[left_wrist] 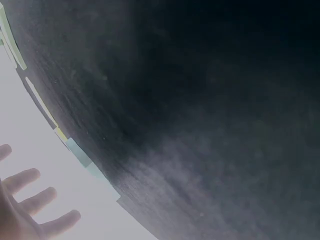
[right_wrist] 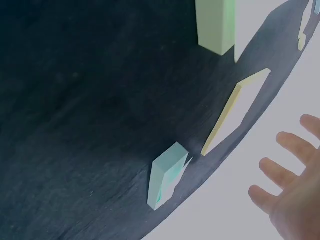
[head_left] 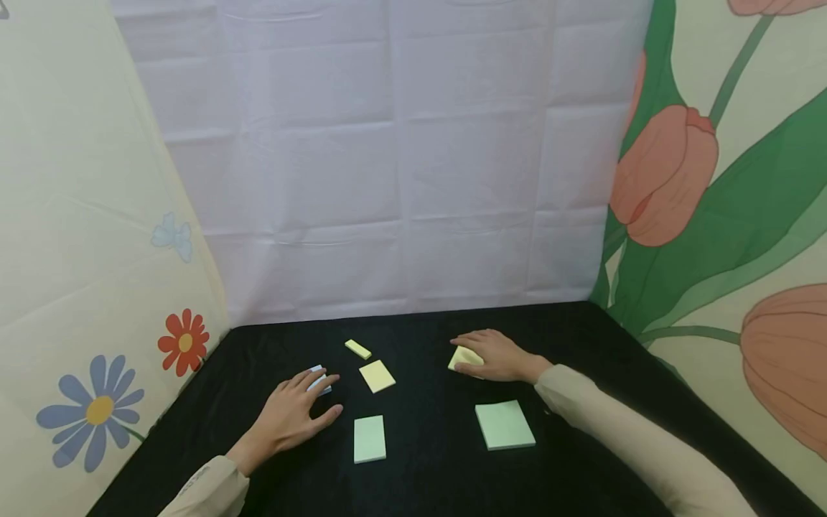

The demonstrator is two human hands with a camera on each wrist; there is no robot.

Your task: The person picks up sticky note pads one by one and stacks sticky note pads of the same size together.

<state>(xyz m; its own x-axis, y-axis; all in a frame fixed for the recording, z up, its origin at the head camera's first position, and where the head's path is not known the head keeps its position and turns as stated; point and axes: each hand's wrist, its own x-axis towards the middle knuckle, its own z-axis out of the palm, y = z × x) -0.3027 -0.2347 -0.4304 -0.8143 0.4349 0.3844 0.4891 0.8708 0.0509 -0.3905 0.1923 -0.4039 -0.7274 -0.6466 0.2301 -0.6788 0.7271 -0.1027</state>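
My left hand (head_left: 293,413) hovers with fingers spread over a small light-blue sticky-note pad (head_left: 319,379), partly covering it in the head view. In the left wrist view the left hand (left_wrist: 30,210) shows parted fingers with nothing between them. My right hand (head_left: 497,357) is stretched out above a pale yellow sticky-note pad (head_left: 464,356) and hides part of it. The right wrist view shows the right hand (right_wrist: 295,175) with its fingers apart and the yellow pad (right_wrist: 235,112) lying on the cloth, not held.
On the black cloth (head_left: 439,474) lie a narrow yellow pad (head_left: 358,349), another yellow pad (head_left: 377,376), a green rectangular pad (head_left: 370,439) and a larger green square pad (head_left: 505,425). A small teal pad (right_wrist: 167,175) shows in the right wrist view. A white sheet (head_left: 400,158) hangs behind.
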